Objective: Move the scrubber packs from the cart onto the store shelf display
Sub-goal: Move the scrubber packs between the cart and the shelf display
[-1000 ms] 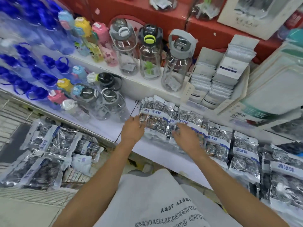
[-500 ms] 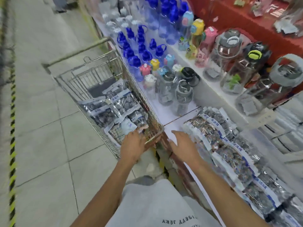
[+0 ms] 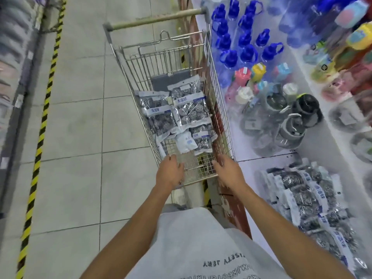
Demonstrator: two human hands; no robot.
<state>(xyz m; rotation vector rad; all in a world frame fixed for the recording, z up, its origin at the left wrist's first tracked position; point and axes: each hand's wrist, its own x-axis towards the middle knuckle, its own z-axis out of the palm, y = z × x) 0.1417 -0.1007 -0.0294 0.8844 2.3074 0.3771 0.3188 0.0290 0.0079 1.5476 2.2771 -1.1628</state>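
My hands, left and right, hover empty over the cart; the scrubber packs beyond them look light, crinkly, slippery; I'd pinch the header edges.

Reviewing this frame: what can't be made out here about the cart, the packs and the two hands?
- Head view: scrubber packs in the cart overlap, so their count is hidden.
- Shelf packs are motion-blurred and cut off by the right edge.
- Left hand and right hand hover at the cart's near rim; contact unclear.
- Pack print is too small.
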